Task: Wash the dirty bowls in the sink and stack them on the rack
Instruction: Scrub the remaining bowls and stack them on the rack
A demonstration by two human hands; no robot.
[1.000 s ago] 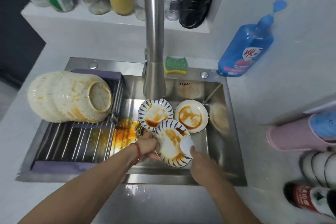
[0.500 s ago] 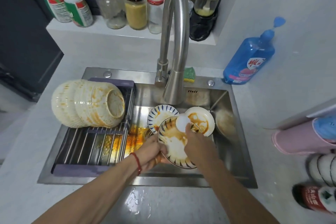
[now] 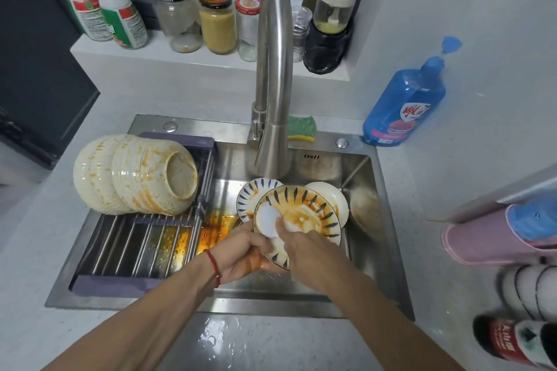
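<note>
Two hands on one bowl (image 3: 304,214) just under the tap (image 3: 272,75): left hand (image 3: 241,256) grips its rim, right hand (image 3: 304,253) pinches pad (image 3: 269,220); scrub sauce rim to centre, hold tilted

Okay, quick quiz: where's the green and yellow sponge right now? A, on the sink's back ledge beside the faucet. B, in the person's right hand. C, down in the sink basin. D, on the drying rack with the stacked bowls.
A: the green and yellow sponge lies on the sink's back ledge just right of the faucet, while the right hand rubs a white pad on the held bowl.
</note>
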